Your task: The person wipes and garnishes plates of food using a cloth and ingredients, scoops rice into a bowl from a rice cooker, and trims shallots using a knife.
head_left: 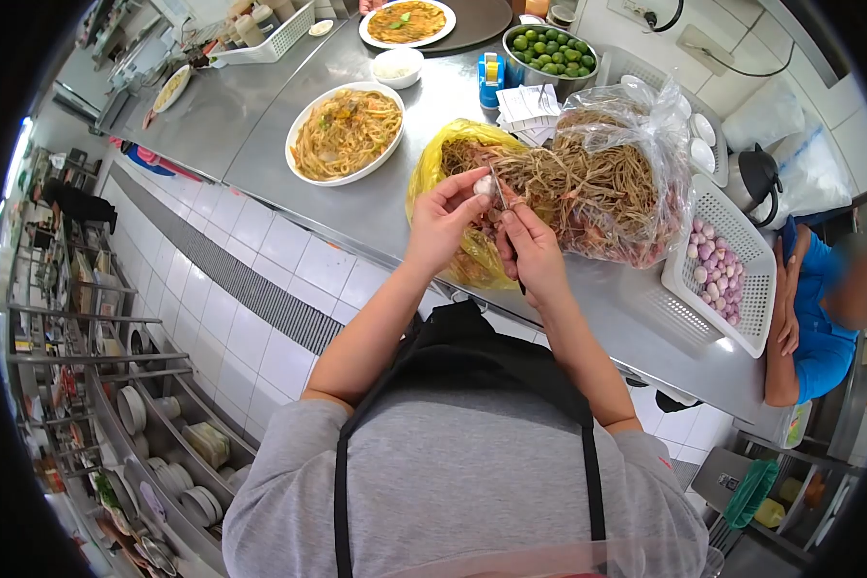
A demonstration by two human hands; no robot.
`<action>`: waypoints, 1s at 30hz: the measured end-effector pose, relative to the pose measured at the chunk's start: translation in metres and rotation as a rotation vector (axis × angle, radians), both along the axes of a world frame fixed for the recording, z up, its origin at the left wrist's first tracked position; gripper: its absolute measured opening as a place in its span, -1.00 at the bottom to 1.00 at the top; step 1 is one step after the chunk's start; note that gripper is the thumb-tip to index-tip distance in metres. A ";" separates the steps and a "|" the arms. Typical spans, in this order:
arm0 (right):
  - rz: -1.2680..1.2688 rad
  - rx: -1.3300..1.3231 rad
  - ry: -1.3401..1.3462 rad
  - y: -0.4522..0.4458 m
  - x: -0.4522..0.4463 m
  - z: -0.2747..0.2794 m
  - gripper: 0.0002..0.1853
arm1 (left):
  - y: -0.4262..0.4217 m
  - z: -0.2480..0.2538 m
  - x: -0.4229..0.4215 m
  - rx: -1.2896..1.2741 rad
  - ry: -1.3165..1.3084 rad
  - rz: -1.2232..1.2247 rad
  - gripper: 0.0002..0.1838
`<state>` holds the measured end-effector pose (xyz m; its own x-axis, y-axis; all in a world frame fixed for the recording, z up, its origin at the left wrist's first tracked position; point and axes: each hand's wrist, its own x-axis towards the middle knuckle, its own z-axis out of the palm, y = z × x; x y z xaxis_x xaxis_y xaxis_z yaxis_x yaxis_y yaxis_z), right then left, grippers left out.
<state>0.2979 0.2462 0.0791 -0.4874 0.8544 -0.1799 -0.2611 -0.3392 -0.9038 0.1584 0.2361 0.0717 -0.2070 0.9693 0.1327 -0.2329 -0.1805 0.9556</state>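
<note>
My left hand [450, 223] pinches a small pale bulb [486, 185], which looks like a shallot, between thumb and fingers. In my right hand [533, 249] is a small knife [496, 185], its blade up against the bulb. Both hands are over a yellow plastic bag [429, 170] holding dry stalks and reddish skins. Beside it, a clear plastic bag [667, 125] is full of dried stalks [597, 183] with bulbs low down. To the right, a white perforated basket [751, 313] contains several peeled shallots [716, 270].
A noodle plate [297, 161], a small white bowl [397, 69] and a bowl of green limes [552, 51] stand on the steel counter [250, 159]. A blue tape dispenser [491, 82] is near paper slips [530, 106]. A person in blue [819, 308] leans at the right end.
</note>
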 end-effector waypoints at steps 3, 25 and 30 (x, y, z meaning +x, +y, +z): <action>0.011 -0.044 -0.004 0.003 0.001 -0.003 -0.77 | 0.000 0.005 -0.007 -0.056 -0.179 -0.109 -0.65; 0.105 0.267 -0.089 0.004 0.002 0.005 -0.56 | -0.003 0.004 -0.011 -0.104 -0.115 -0.115 -0.68; 0.047 0.110 -0.072 0.010 0.007 0.000 -0.59 | -0.004 0.011 -0.008 -0.086 -0.169 -0.131 -0.68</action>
